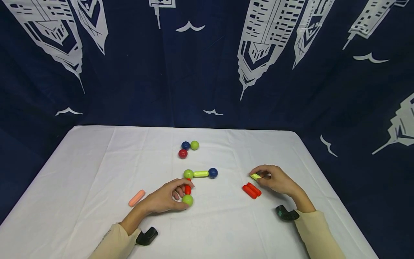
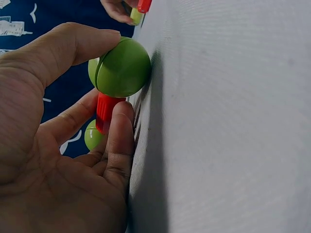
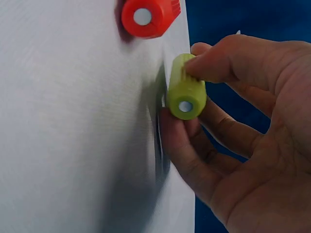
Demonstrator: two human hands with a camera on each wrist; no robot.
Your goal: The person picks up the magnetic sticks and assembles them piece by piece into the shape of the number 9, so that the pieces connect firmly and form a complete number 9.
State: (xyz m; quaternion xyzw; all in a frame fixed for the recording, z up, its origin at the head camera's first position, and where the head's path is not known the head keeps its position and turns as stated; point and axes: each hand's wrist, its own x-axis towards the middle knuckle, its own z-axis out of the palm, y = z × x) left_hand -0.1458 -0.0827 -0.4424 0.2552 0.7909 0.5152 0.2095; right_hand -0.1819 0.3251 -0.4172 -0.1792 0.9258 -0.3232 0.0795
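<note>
My left hand grips one leg of a joined shape of magnetic balls and rods. Its thumb lies on the near green ball, while fingers reach around the red rod. At that rod's far end sits another green ball, from which a yellow-green rod runs right to a blue ball. Over on the right, my right hand pinches a loose yellow-green rod between thumb and fingers, its pale end disc showing. Two red rods lie side by side just nearer than that hand.
Farther back, blue, green and red balls sit clustered. An orange-pink rod lies left of the left hand. Everything rests on a white-covered table, with a dark blue printed cloth hanging behind it.
</note>
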